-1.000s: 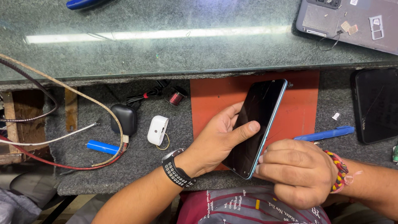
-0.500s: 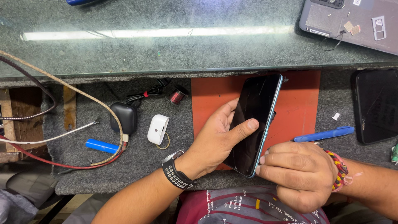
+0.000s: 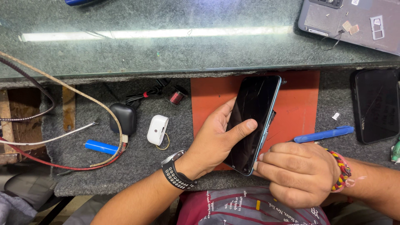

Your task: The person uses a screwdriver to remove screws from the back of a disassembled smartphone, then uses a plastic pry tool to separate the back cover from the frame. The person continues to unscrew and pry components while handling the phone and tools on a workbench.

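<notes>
The phone (image 3: pixel 254 121) is up off the orange mat (image 3: pixel 298 104) now, tilted a shade more upright than a second ago, its top end swinging toward the edge of the glass desk (image 3: pixel 166 46). The left hand (image 3: pixel 216 141) grips it from behind, thumb pressed flat across the dark, cracked screen, fingers wrapped round the far side. The right hand (image 3: pixel 298 173) has slid in tighter at the bottom corner; it is curled shut, fingertips pinched against the blue frame's lower edge, though whether a tool sits between them I cannot tell. A sliver of something dark pokes out along the phone's right side, so the seam there looks to be parting — my read is that the work has moved from steadying the phone to prying at that edge.

Round about: a blue pen-like tool (image 3: pixel 323 134) lies on the mat's right, just beyond the right hand's knuckles. A second dark phone (image 3: pixel 375 106) rests further right. Left of the mat sit a white case (image 3: pixel 157 130), a black case (image 3: pixel 123 118), a blue cylinder (image 3: pixel 102 146) and loose cables (image 3: pixel 62 133). An opened phone back (image 3: pixel 354 23) lies on the glass, top right.
</notes>
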